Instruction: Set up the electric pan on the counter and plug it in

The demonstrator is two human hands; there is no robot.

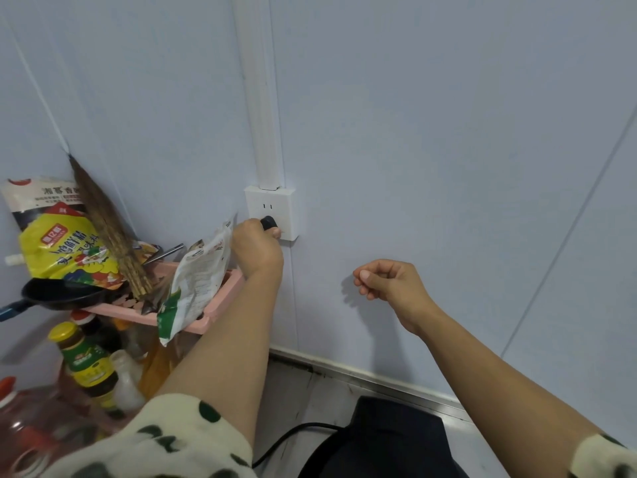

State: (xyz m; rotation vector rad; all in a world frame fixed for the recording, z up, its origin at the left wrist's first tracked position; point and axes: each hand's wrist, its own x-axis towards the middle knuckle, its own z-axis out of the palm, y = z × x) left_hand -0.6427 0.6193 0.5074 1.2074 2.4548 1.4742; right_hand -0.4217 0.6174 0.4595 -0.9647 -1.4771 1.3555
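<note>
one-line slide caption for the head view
Left hand holds black plug at the wall socket; right hand hovers, empty.

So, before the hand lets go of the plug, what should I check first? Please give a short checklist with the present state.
1. The left hand grips the plug: ok.
2. The plug is at the lower holes of the socket: ok.
3. The plug is pushed fully in: cannot tell, fingers hide the pins.
4. The cord lies free: cannot tell, the arm hides most of it.
5. The electric pan sits on the counter: ok.
6. The right hand holds nothing: ok.
</note>
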